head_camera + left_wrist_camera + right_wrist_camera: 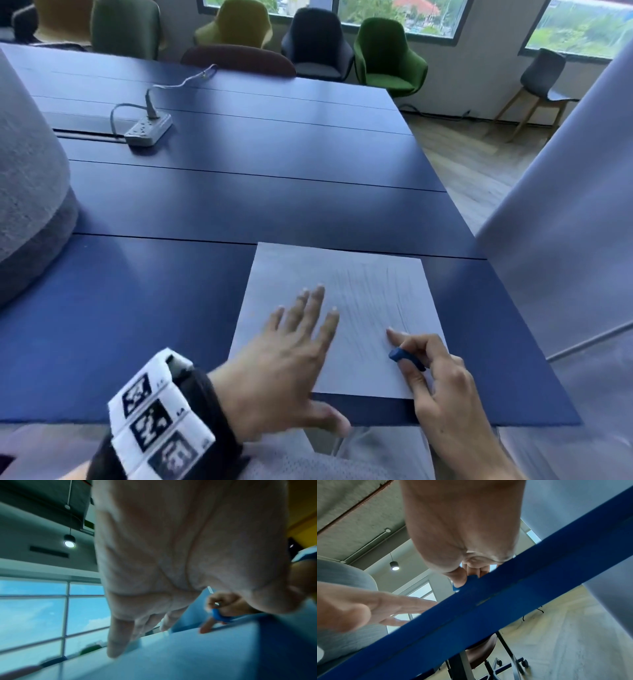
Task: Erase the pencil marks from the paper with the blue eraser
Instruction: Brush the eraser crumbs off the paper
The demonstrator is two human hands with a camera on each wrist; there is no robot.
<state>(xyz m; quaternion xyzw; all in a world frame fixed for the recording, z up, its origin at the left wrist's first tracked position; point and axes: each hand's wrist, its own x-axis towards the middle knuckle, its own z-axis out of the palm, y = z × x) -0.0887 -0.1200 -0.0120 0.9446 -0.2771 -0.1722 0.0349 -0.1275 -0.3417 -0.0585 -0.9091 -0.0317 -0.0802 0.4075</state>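
A white sheet of paper (359, 291) with faint pencil strokes lies on the blue table (205, 205) near its front edge. My left hand (291, 346) lies flat on the paper's left part, fingers straight and spread; its palm (171, 547) fills the left wrist view. My right hand (428, 370) sits at the paper's lower right and pinches the blue eraser (406, 358) between thumb and fingers, index finger stretched forward onto the sheet. The eraser (218, 615) also shows in the left wrist view. In the right wrist view only a bit of the eraser (455, 587) peeks past the thumb.
A grey power strip (149, 128) with its cable lies far back on the left. A grey rounded chair back (30, 192) stands at the left edge. Several chairs (387, 54) line the far side. The table's front edge (488, 608) runs just under my wrist.
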